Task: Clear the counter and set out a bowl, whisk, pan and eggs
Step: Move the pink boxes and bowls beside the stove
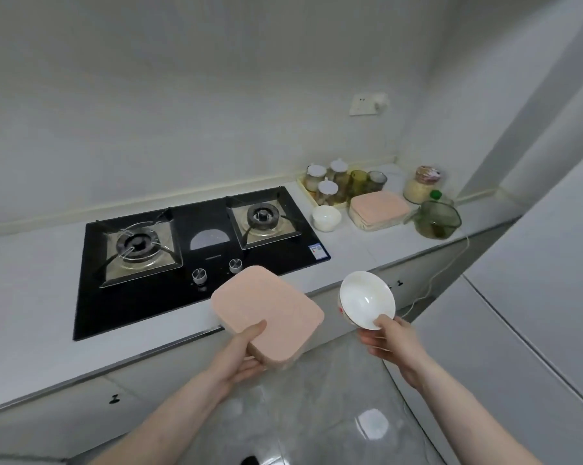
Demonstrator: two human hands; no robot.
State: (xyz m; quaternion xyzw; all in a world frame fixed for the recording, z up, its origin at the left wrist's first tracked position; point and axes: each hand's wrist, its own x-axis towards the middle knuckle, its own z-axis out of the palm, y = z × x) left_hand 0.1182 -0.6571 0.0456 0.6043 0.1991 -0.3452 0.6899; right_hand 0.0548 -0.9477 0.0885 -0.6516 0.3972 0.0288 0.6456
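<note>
Head view: bowl point(366, 299) mouth tilted camera-ward

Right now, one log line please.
left hand: holds pink-lidded box | right hand: holds white bowl | both over counter edge

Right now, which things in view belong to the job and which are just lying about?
Job: white bowl in the right hand; pink-lidded box in the left hand; counter.

Lying about: stove, small bowl, second pink box, jar tray, green jug, grain jar.
</note>
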